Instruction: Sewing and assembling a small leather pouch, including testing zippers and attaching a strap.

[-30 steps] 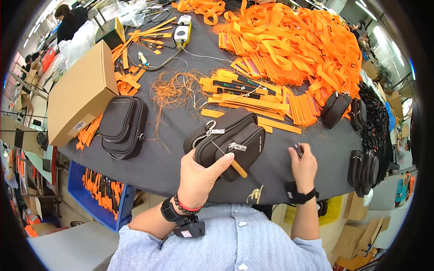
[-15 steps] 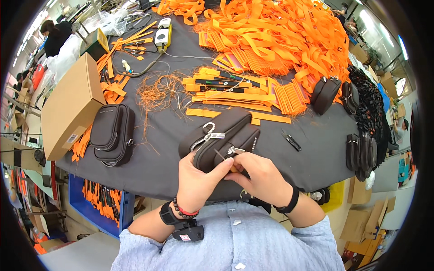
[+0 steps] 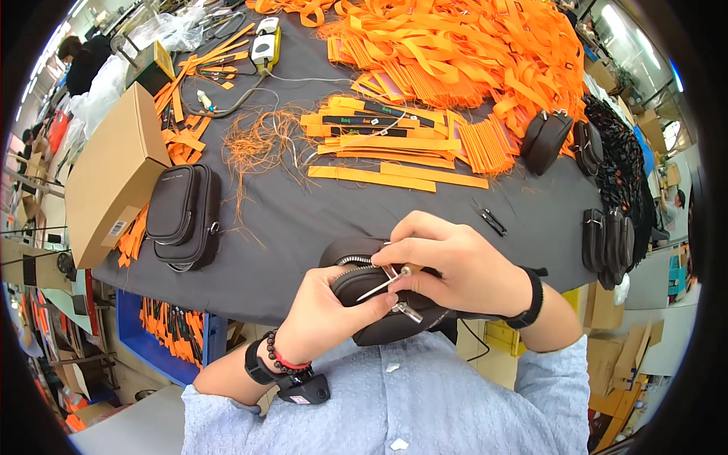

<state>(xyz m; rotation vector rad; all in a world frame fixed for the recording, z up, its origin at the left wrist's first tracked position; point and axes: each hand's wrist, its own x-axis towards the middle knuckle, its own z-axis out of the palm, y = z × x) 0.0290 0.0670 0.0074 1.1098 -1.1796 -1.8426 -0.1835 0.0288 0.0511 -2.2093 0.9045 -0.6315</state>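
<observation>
A dark brown bag (image 3: 358,283) is in both hands at the near edge of the bench (image 3: 280,220), close to the wearer's shirt (image 3: 379,402). The left hand (image 3: 315,312) is curled round the bag's left side, its thumb laid across the front. The right hand (image 3: 455,263), over the bag's right side, is nearly closed, fingers and thumb pinching a thin metal pick (image 3: 377,291) that slants across the bag. A silver zip pull (image 3: 409,312) hangs on the bag's front. Right of the bag and farther off lie small black snips (image 3: 493,222). Beyond the bag are flat orange strips (image 3: 394,148), then a heap of orange straps (image 3: 462,57). Well left of the bag, another brown bag (image 3: 182,216) lies beside a cardboard box (image 3: 114,174).
</observation>
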